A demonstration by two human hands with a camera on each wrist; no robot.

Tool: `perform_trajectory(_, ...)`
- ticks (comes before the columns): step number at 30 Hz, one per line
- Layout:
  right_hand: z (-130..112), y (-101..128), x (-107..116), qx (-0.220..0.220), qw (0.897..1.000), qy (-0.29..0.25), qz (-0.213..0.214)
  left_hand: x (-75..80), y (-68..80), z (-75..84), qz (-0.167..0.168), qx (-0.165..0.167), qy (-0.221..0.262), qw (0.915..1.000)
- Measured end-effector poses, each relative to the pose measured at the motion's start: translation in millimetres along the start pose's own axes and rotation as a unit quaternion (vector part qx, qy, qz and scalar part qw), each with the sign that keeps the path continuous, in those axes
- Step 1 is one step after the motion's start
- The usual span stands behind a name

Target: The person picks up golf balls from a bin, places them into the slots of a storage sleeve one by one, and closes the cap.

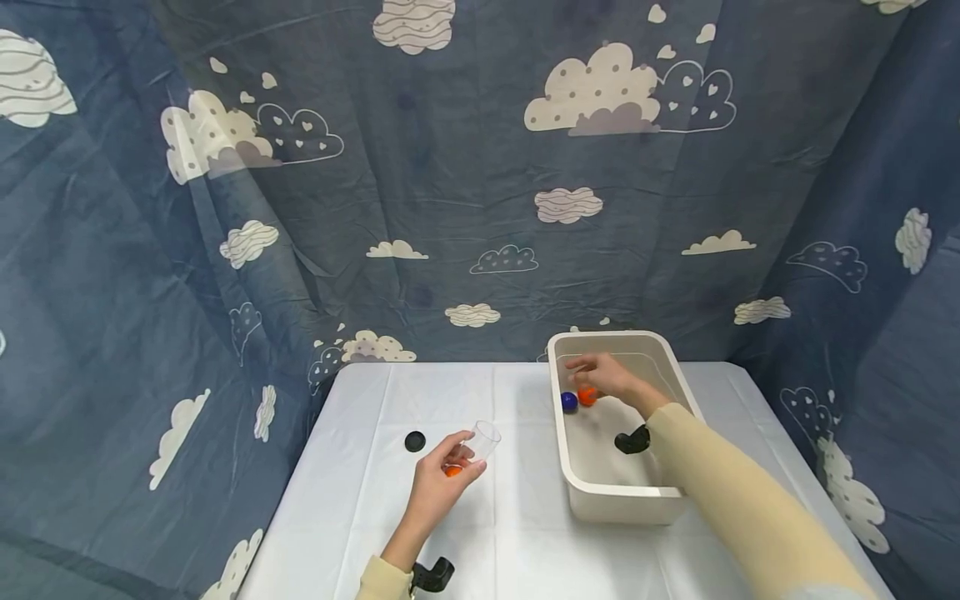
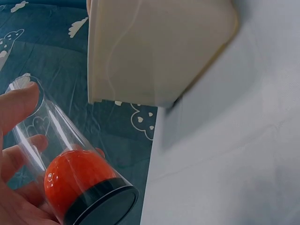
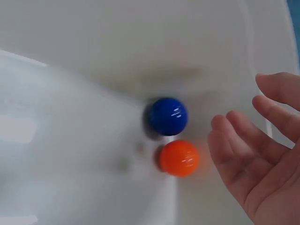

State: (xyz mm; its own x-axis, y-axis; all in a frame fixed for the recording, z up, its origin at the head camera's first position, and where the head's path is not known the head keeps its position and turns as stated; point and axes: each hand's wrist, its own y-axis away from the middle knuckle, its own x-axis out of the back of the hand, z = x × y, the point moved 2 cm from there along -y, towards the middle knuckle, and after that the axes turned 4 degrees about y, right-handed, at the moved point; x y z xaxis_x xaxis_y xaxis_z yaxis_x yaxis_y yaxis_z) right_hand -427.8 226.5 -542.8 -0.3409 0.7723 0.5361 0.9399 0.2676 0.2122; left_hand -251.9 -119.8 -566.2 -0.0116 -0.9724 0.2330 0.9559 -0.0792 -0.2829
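My left hand [image 1: 435, 490] grips a clear plastic tube [image 2: 61, 123] with its thumb and fingers. An orange ball [image 2: 77, 174] sits at the bottom of this tube, above a black end cap [image 2: 104, 206]; the other end looks uncovered. Inside the white bin [image 1: 564, 442], my right hand [image 3: 265, 157] reaches down with fingers apart and slightly bent, holding nothing. Close to its fingertips are a blue ball [image 3: 168, 116] and a second orange ball [image 3: 179, 158], side by side on the bin floor.
A round black cap [image 1: 415, 442] lies on the white-covered table [image 1: 517, 550], left of the tube. The bin's raised walls surround the right hand. Dark blue cloud-patterned cloth [image 1: 465, 167] hangs behind the table and at both sides.
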Motion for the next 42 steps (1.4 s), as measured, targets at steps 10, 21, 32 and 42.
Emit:
perform_trajectory(10,27.1,-9.8,-17.7,-0.034,0.998,0.000,-0.047,3.5,2.0,-4.4,0.000,0.015,-0.005,0.9999)
perform_trajectory(21,22.9,-8.4,-24.3,-0.012,0.992,0.092,-0.085,1.2,7.0,34.4,0.007,0.011,-0.005,0.9999)
perform_trajectory(32,12.9,-0.1,-36.4,-0.036,0.975,0.179,-0.127,1.9,8.6,34.5,0.001,0.007,-0.003,1.0000)
perform_trajectory(42,18.7,-0.6,-44.3,-0.088,0.962,0.197,-0.164,3.8,10.1,31.1,0.003,0.013,-0.002,0.9999)
